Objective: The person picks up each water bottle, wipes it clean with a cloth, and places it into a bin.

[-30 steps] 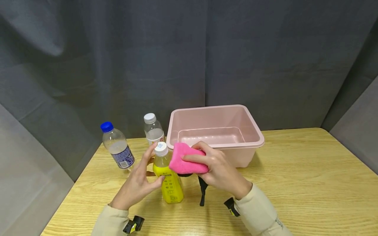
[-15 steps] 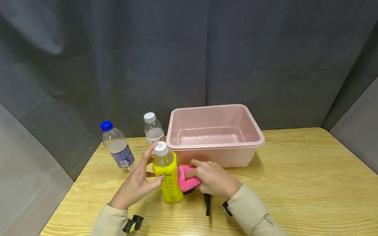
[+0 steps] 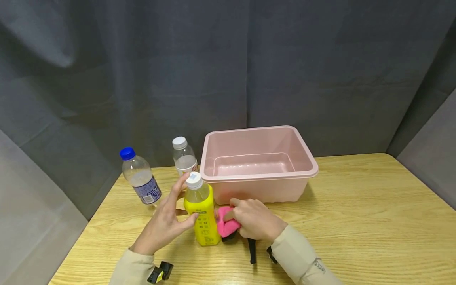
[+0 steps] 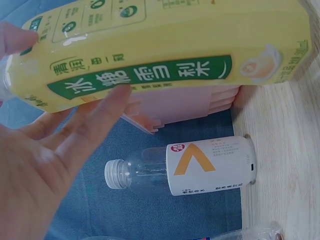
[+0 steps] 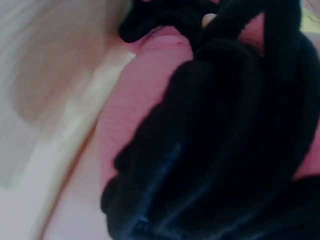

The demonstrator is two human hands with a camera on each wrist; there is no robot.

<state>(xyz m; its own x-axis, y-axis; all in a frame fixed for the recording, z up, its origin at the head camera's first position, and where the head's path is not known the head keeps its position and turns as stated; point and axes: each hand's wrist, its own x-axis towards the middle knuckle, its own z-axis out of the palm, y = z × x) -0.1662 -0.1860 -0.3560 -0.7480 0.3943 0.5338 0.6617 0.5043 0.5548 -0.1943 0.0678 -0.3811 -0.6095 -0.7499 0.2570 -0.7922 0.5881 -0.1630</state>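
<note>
A yellow-labelled drink bottle (image 3: 206, 221) with a white cap stands upright near the table's front. My left hand (image 3: 165, 219) grips it from the left, thumb in front and fingertips around the shoulder; the left wrist view shows its green label strip (image 4: 145, 75). On the bottle's right side, my right hand (image 3: 258, 219) holds a bunched pink and black cloth (image 3: 228, 225) low against or very close to the bottle. A black strip of it (image 3: 252, 251) hangs below that hand. Black folds of the cloth (image 5: 200, 140) fill much of the right wrist view.
A pink plastic bin (image 3: 261, 176) sits behind the right hand. At the back left stand a clear bottle with a white cap (image 3: 185, 158) and another with a blue cap (image 3: 144, 180). Grey curtain (image 3: 228, 71) hangs behind the wooden table (image 3: 363, 221).
My right hand has lowered the cloth from beside the bottle's upper part to its lower right side. The left hand and bottle have stayed put.
</note>
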